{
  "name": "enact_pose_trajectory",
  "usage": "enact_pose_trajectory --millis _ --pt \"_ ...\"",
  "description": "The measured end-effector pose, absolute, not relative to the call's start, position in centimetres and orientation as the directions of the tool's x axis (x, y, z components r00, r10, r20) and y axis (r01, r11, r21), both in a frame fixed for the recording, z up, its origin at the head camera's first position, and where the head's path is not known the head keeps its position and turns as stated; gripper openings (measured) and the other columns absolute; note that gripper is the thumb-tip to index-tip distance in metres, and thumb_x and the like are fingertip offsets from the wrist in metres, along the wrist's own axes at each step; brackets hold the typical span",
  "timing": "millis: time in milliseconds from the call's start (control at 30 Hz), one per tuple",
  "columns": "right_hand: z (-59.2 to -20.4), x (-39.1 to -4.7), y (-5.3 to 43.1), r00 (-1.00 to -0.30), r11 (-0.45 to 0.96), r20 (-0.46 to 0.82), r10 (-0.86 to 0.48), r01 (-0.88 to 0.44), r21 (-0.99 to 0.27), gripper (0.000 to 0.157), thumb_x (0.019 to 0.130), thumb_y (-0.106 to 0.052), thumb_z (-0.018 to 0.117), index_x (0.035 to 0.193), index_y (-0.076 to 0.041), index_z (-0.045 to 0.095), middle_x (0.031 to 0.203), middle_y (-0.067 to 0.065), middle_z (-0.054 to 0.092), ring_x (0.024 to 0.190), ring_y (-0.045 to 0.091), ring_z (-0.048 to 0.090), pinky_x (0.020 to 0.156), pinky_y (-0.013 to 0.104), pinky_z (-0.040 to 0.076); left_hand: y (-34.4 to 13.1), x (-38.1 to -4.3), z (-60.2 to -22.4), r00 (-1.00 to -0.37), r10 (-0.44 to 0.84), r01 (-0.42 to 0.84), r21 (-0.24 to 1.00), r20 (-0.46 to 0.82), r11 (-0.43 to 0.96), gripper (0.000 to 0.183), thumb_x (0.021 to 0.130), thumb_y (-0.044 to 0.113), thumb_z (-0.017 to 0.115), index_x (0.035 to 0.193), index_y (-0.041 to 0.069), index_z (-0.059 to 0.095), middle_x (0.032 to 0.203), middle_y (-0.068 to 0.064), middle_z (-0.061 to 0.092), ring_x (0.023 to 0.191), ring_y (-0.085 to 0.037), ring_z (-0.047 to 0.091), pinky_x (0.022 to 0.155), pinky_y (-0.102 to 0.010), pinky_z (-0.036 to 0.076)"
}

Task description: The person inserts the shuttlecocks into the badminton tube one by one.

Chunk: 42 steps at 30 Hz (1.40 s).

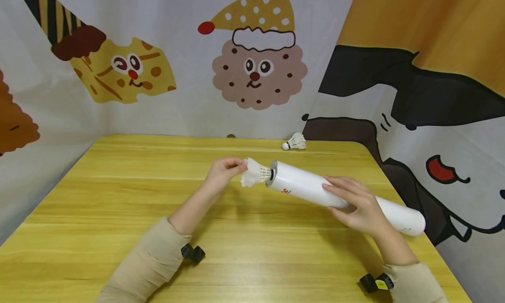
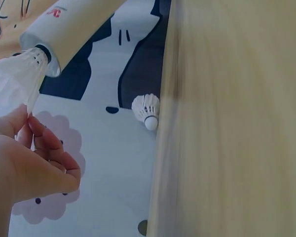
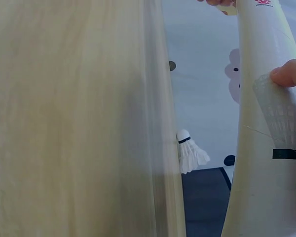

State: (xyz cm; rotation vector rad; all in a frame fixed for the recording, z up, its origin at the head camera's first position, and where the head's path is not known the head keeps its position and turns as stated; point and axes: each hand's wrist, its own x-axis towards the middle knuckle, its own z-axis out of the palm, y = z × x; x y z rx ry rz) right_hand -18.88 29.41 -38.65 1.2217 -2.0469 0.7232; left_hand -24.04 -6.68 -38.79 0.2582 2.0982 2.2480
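My left hand point(image 1: 224, 173) pinches a white feather shuttlecock point(image 1: 254, 173) by the edge of its skirt, between thumb and forefinger. The cork end, with its dark band, sits inside the mouth of a long white shuttlecock tube point(image 1: 304, 183), while the feathers stick out. Around the middle of that tube my right hand point(image 1: 357, 202) is wrapped, holding it tilted above the table with the mouth higher and toward the left. In the right wrist view, a printed shuttlecock picture point(image 3: 286, 113) shows on the tube under the thumb point(image 3: 288, 74).
A second shuttlecock point(image 1: 295, 141) lies on its side near the far edge of the wooden table point(image 1: 118, 197). Behind the table hangs a curtain point(image 1: 189, 97) with cartoon prints. Small black cameras are worn at both wrists.
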Motion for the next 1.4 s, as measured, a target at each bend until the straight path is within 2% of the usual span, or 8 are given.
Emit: enact_pose_trajectory --millis 133,333,533,667,800,1000,1167,1400 --pt "-38.7 -18.8 29.2 -0.357 0.413 0.748 -0.560 -0.903 -0.122 0.043 0.089 -0.036 0.066 0.114 -0.001 0.069 0.119 0.019 0.063 0.109 0.029 0.056 0.097 0.024 0.037 -5.8 -23.8 -38.8 -0.980 0.172 0.083 0.993 0.096 -0.085 0.009 0.085 0.003 0.070 0.092 -0.003 0.073 0.096 -0.010 0.070 0.092 -0.020 0.061 0.087 -0.036 0.046" --pt "-38.8 -18.7 28.8 -0.344 0.393 0.752 -0.563 -0.911 -0.122 0.042 0.089 -0.034 0.067 0.113 0.000 0.069 0.118 0.019 0.063 0.108 0.031 0.056 0.098 0.026 0.038 -5.0 -23.5 -39.0 -0.972 0.197 0.112 0.990 0.128 -0.088 0.015 0.083 0.006 0.074 0.094 -0.005 0.072 0.089 -0.004 0.069 0.089 -0.021 0.061 0.084 -0.035 0.047" --pt "-38.8 -18.6 28.1 -0.329 0.376 0.751 -0.572 -0.919 -0.117 0.042 0.089 -0.034 0.067 0.112 0.000 0.069 0.117 0.019 0.063 0.106 0.033 0.057 0.099 0.029 0.037 -4.4 -23.4 -39.0 -0.965 0.197 0.155 0.983 0.172 -0.099 0.015 0.081 0.004 0.076 0.092 -0.005 0.072 0.084 -0.004 0.066 0.083 -0.020 0.058 0.075 -0.029 0.048" --pt "-38.9 -18.4 28.0 -0.340 0.388 0.742 -0.578 -0.914 -0.117 0.041 0.089 -0.035 0.066 0.113 -0.001 0.069 0.118 0.019 0.063 0.107 0.033 0.057 0.100 0.030 0.036 -4.5 -23.2 -38.8 -0.960 0.204 0.175 0.980 0.192 -0.097 0.013 0.080 0.003 0.076 0.091 -0.003 0.073 0.081 -0.004 0.064 0.077 -0.018 0.054 0.069 -0.026 0.045" --pt "-39.0 -18.4 27.9 -0.322 0.371 0.741 -0.590 -0.923 -0.106 0.041 0.089 -0.034 0.066 0.113 0.000 0.069 0.117 0.020 0.063 0.105 0.034 0.057 0.100 0.031 0.037 -4.5 -23.2 -38.9 -0.952 0.225 0.193 0.978 0.206 -0.077 0.012 0.080 0.001 0.075 0.091 -0.003 0.073 0.078 -0.004 0.061 0.072 -0.017 0.048 0.065 -0.025 0.039" --pt "-39.0 -18.2 27.7 -0.317 0.359 0.741 -0.592 -0.927 -0.110 0.041 0.090 -0.033 0.066 0.113 0.000 0.069 0.117 0.020 0.063 0.105 0.034 0.057 0.100 0.030 0.037 -4.3 -23.2 -39.0 -0.941 0.251 0.222 0.974 0.225 -0.042 0.011 0.079 -0.005 0.074 0.089 -0.006 0.072 0.077 -0.004 0.060 0.073 -0.017 0.048 0.064 -0.025 0.040" --pt "-39.0 -18.1 27.5 -0.308 0.345 0.740 -0.598 -0.932 -0.110 0.041 0.090 -0.033 0.066 0.113 0.001 0.069 0.117 0.021 0.063 0.104 0.034 0.058 0.099 0.029 0.037 -3.5 -23.0 -39.1 -0.931 0.286 0.238 0.971 0.225 0.011 0.013 0.075 -0.014 0.067 0.085 -0.009 0.072 0.077 -0.003 0.061 0.073 -0.016 0.049 0.063 -0.024 0.044" --pt "-38.9 -18.1 27.2 -0.308 0.347 0.746 -0.590 -0.932 -0.110 0.041 0.089 -0.033 0.067 0.112 0.001 0.069 0.117 0.020 0.063 0.105 0.034 0.057 0.099 0.029 0.037 -2.4 -22.9 -39.2 -0.940 0.260 0.239 0.970 0.222 0.035 0.016 0.072 -0.018 0.064 0.083 -0.008 0.072 0.077 -0.004 0.060 0.077 -0.018 0.051 0.070 -0.027 0.047"
